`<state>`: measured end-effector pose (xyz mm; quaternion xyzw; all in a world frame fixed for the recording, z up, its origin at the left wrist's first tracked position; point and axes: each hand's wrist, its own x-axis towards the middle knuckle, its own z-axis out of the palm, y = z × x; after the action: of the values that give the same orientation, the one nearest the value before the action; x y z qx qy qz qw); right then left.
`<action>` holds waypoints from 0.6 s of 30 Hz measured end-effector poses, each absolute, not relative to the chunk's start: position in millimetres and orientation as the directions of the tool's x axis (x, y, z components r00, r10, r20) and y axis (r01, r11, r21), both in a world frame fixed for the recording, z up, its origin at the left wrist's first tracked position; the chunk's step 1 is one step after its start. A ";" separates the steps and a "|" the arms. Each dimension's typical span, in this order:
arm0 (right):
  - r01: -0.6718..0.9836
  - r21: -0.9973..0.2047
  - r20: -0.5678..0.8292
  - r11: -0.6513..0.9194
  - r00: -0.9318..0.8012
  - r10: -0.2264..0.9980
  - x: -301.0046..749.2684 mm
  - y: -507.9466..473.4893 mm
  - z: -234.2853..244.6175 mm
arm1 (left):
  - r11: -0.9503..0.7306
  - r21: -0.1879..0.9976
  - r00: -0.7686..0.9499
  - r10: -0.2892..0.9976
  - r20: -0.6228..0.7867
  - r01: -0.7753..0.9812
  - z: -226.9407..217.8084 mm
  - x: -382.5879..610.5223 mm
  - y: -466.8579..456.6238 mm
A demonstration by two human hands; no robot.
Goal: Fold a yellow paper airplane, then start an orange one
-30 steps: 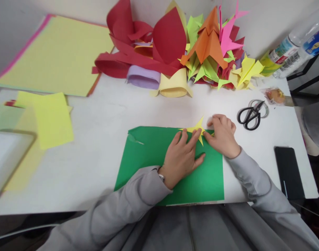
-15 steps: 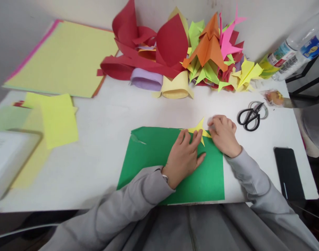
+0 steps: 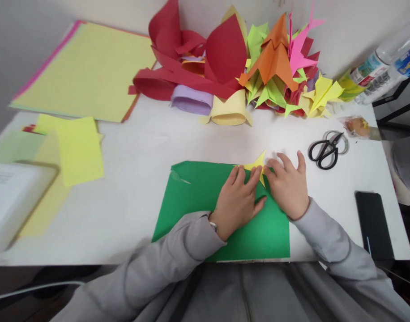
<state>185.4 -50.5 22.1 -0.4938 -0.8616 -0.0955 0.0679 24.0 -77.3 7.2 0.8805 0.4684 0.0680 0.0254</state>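
Observation:
A green paper sheet (image 3: 198, 197) lies on the white table (image 3: 151, 147) in front of me. At its upper right corner sits a small folded yellow paper shape (image 3: 258, 164) with pointed tips. My left hand (image 3: 238, 201) lies flat on the green sheet, fingers stretched onto the yellow shape and pressing it down. Just to its right, my right hand (image 3: 287, 183) rests with fingers spread, its thumb side touching the yellow shape's right edge. Most of the yellow shape is hidden under my fingers.
A heap of folded and curled coloured paper (image 3: 245, 67) lines the back wall. Black scissors (image 3: 324, 150) lie right of my hands and a dark phone (image 3: 373, 223) near the right edge. Yellow sheets (image 3: 80, 147), a paper stack (image 3: 87, 71) and a white box (image 3: 13, 197) sit left; bottles (image 3: 382, 62) far right.
My right hand has uncurled from a pinch on the yellow shape to spread fingers laid flat. My left hand keeps pressing in place. The view shifted slightly.

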 end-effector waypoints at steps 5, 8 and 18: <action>0.887 0.025 0.206 0.461 -0.455 0.866 191.0 -50.3 20.1 | -0.566 0.108 0.551 0.822 0.142 0.817 3.9 21.3 -77.4; 0.885 0.051 0.232 0.462 -0.461 0.857 187.1 -55.2 20.0 | -0.567 0.098 0.548 0.819 0.170 0.818 1.6 20.5 -77.4; 0.816 0.144 0.193 0.560 -0.578 0.793 178.1 -52.5 18.7 | -0.489 0.144 0.458 0.865 0.204 0.860 -4.0 20.9 -79.3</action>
<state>178.1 -52.5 18.7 -0.4562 -0.8815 -0.1093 0.0531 20.9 -79.3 -4.0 0.8536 0.5054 0.1257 0.0102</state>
